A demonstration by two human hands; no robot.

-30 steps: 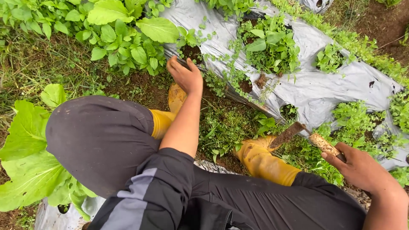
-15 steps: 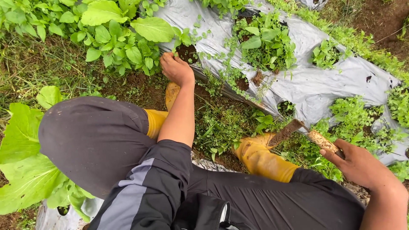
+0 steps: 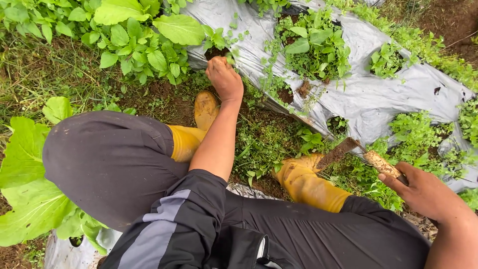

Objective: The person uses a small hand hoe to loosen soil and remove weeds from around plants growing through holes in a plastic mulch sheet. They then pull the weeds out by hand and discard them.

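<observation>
My left hand (image 3: pixel 225 79) reaches forward to a planting hole (image 3: pixel 217 51) at the near edge of the grey plastic mulch sheet (image 3: pixel 378 99). Its fingers are curled into a fist around a small green weed (image 3: pixel 230 59) that sticks out by the knuckles. At the lower right, my right hand (image 3: pixel 423 192) grips the pale wooden handle (image 3: pixel 381 164) of a hand tool. Its rusty flat blade (image 3: pixel 337 153) points left over the weeds, just above my right yellow boot (image 3: pixel 306 185).
My left yellow boot (image 3: pixel 199 124) stands on soil and weeds below the sheet. Leafy greens (image 3: pixel 313 47) grow from holes in the sheet. Broad-leaved plants (image 3: pixel 25 179) crowd the left side and the top left (image 3: pixel 139 45). Bare soil (image 3: pixel 448 25) lies top right.
My left hand shifted right along the sheet's edge to the planting hole and closed into a fist on a weed. My right hand with the tool has barely moved.
</observation>
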